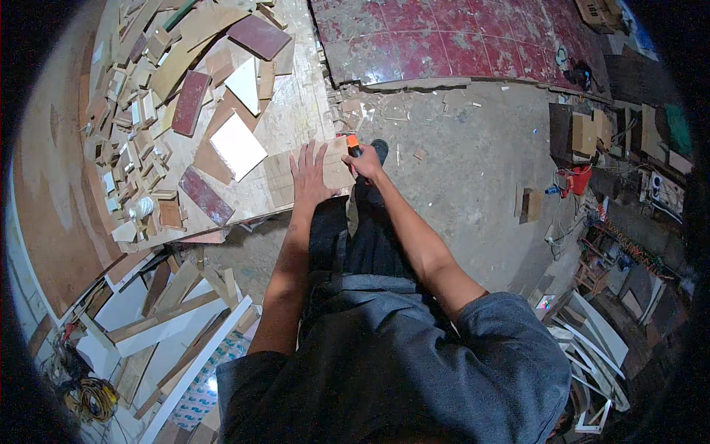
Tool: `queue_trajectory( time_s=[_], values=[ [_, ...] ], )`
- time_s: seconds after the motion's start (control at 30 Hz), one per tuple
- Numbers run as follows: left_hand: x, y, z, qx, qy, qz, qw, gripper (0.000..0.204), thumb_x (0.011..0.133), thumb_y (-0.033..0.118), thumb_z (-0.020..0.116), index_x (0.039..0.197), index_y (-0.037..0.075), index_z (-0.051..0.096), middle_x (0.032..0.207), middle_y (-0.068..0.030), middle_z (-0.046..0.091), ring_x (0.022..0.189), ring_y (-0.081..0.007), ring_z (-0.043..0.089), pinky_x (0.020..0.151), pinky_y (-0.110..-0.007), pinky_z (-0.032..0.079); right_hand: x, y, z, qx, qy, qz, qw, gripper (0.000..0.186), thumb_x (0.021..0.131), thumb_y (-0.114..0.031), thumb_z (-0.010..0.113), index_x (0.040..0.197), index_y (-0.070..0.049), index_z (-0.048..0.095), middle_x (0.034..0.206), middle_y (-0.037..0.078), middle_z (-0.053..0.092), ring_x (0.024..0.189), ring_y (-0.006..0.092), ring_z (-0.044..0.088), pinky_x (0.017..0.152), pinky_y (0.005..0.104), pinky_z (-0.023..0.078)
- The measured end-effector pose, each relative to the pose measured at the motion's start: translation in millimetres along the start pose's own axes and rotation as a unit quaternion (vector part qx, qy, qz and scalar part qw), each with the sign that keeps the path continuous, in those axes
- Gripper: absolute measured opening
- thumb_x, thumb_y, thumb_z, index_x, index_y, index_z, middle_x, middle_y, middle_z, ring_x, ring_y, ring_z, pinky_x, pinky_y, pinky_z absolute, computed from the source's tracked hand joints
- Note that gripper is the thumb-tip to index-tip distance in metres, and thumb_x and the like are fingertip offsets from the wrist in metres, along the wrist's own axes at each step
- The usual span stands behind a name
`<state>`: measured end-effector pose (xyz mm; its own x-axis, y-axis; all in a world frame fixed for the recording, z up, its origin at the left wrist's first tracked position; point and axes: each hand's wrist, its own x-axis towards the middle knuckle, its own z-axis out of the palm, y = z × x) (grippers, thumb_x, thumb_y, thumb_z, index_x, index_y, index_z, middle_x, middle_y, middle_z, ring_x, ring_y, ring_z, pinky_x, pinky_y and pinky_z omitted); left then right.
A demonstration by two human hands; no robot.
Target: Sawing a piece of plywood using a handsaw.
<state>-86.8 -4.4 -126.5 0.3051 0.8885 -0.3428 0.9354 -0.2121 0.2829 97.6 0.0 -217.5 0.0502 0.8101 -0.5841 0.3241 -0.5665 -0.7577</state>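
Observation:
My left hand [310, 176] lies flat with spread fingers on a pale wooden board [281, 176], near the corner of the worktable. Just right of it, at the board's end, my right hand [364, 163] is closed round an orange-and-black tool handle [353, 146]. The rest of that tool is hidden by the hand, so its kind cannot be made out. Left of the board, a white rectangular panel [237, 146] rests on a brown sheet [214, 159]. A dark red block [206, 196] lies closer to the table's front edge.
Small wood offcuts [140, 159] crowd the worktable's left side, beside a white roll [141, 207]. Long boards and strips [170, 325] lean in a heap below left. A red tiled slab [444, 41] spans the far side. Cables and a red object [578, 179] lie at right.

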Motion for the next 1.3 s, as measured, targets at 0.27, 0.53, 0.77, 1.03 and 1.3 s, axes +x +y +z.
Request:
queue_trajectory(
  time_s=[0.27, 0.53, 0.77, 1.03, 1.3],
  values=[
    [-2.2, -9.9, 4.0, -0.008, 0.019, 0.016, 1.000, 0.134, 0.044, 0.054, 0.092, 0.154, 0.015, 0.027, 0.161, -0.0127, 0.025, 0.150, -0.0366, 0.022, 0.118, -0.065, 0.015, 5.5, 15.7, -10.9, 0.171, -0.091, 0.040, 0.980, 0.022, 0.088, -0.019, 0.075, 0.103, -0.005, 0.072, 0.078, 0.000, 0.066, 0.069, 0.0085, 0.060, 0.061, 0.0269, 0.047],
    [-0.9, -5.1, 4.4, -0.004, 0.019, 0.024, 1.000, 0.133, 0.044, 0.055, 0.091, 0.153, 0.011, 0.028, 0.162, -0.0133, 0.024, 0.150, -0.0367, 0.022, 0.118, -0.064, 0.016, 17.2, 35.9, -0.6, 0.228, -0.118, 0.124, 0.958, 0.019, 0.087, -0.007, 0.073, 0.105, -0.004, 0.067, 0.071, -0.001, 0.060, 0.051, 0.0069, 0.050, 0.044, 0.0233, 0.040],
    [2.4, -1.1, 3.8, 0.007, 0.008, 0.014, 1.000, 0.132, 0.045, 0.052, 0.093, 0.153, 0.012, 0.028, 0.163, -0.0124, 0.022, 0.150, -0.0362, 0.021, 0.118, -0.063, 0.016, 21.8, 32.0, 1.9, 0.151, -0.061, 0.038, 0.986, 0.020, 0.080, -0.006, 0.074, 0.098, -0.002, 0.066, 0.079, 0.002, 0.065, 0.066, 0.0095, 0.058, 0.059, 0.0284, 0.048],
    [4.7, 8.8, -1.2, 0.015, -0.033, -0.025, 0.999, 0.132, 0.046, 0.048, 0.094, 0.155, 0.019, 0.027, 0.166, -0.0060, 0.017, 0.153, -0.0286, 0.016, 0.122, -0.060, 0.014, 40.6, 57.1, -21.3, 0.015, -0.010, -0.016, 1.000, 0.025, 0.075, -0.012, 0.081, 0.092, 0.001, 0.067, 0.084, 0.005, 0.070, 0.079, 0.0138, 0.064, 0.074, 0.0324, 0.051],
    [5.0, 13.0, -7.9, -0.005, -0.016, -0.019, 1.000, 0.130, 0.046, 0.046, 0.095, 0.154, 0.015, 0.029, 0.166, -0.0052, 0.020, 0.153, -0.0261, 0.017, 0.122, -0.057, 0.016, 31.8, 104.9, -21.7, 0.033, 0.089, -0.078, 0.992, 0.017, 0.078, -0.008, 0.078, 0.086, -0.004, 0.064, 0.075, -0.002, 0.061, 0.070, 0.0102, 0.057, 0.067, 0.0300, 0.049]
  ],
)
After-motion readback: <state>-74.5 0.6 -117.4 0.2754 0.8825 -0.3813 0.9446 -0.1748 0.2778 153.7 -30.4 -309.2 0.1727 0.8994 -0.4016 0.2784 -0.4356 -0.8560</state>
